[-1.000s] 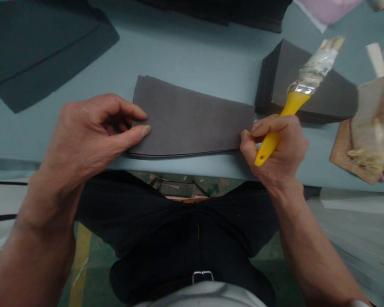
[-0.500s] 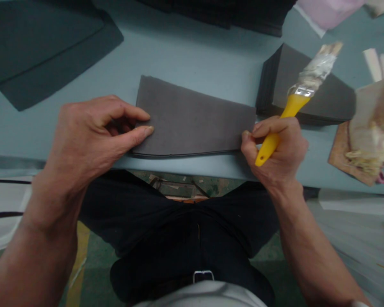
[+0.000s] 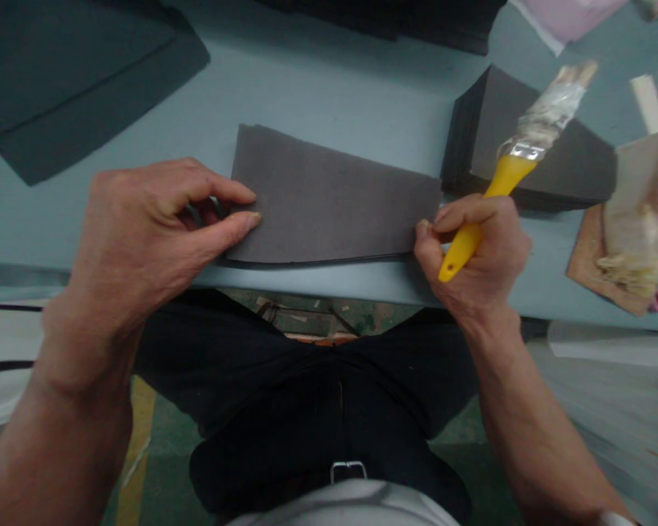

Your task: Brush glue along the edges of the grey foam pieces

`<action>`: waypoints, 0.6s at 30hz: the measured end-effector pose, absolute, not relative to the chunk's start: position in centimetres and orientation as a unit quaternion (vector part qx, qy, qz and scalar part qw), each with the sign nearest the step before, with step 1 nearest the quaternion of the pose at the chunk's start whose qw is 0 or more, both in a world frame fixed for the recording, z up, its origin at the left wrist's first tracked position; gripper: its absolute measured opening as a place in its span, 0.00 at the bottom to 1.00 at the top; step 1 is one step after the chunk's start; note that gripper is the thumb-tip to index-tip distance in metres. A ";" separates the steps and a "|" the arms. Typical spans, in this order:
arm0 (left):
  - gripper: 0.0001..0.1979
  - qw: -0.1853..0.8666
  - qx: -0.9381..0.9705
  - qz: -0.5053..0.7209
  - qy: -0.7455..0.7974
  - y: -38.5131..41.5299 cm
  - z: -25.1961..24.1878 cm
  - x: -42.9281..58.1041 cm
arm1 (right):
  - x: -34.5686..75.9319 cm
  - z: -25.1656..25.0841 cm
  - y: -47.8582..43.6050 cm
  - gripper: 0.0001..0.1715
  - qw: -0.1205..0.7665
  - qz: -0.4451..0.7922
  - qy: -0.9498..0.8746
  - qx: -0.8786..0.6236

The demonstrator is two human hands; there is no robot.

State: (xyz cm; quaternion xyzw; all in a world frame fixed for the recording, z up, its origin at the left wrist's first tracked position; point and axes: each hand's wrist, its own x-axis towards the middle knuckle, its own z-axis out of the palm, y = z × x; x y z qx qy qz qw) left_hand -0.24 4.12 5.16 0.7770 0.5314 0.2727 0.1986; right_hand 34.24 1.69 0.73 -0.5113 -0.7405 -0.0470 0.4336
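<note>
A dark grey tapered sheet (image 3: 329,197) lies on the table in front of me, its wide end to the left; a thin dark layer shows under its near edge. My left hand (image 3: 159,226) grips that wide end, thumb on top and the other fingertips partly hidden at the edge. At the narrow end, my right hand (image 3: 477,256) pinches the near corner between thumb and fingers. The same hand also carries a paintbrush (image 3: 507,175) with a yellow handle, whose whitish, crusted bristles point up and away to the right.
A stack of similar dark grey pieces (image 3: 564,146) stands to the right behind the brush. Large dark sheets (image 3: 88,80) lie at the far left, and a black pile (image 3: 395,22) sits at the back. A stained board (image 3: 630,241) with dried residue is at the right edge.
Hardly anything differs. The view has shifted slightly, and both hands keep their places on the sheet's ends.
</note>
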 end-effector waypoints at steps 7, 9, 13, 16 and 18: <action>0.15 0.194 0.780 0.274 0.527 4.0 5.0 -0.1 | 34.4 0.5 1.5 0.11 0.432 -0.021 -0.729 -0.530; 0.16 0.191 0.779 0.276 0.529 4.0 5.0 -0.1 | 34.4 0.4 1.5 0.11 0.435 -0.009 -0.727 -0.531; 0.15 0.202 0.772 0.285 0.531 4.2 5.0 -0.2 | 34.3 0.7 1.5 0.11 0.436 -0.015 -0.731 -0.526; 0.12 0.242 0.741 0.295 0.553 4.5 5.1 -0.1 | 34.2 0.9 1.5 0.11 0.430 -0.033 -0.733 -0.526; 0.10 0.287 0.712 0.309 0.562 4.6 5.0 0.0 | 34.2 1.0 1.5 0.11 0.438 -0.042 -0.736 -0.515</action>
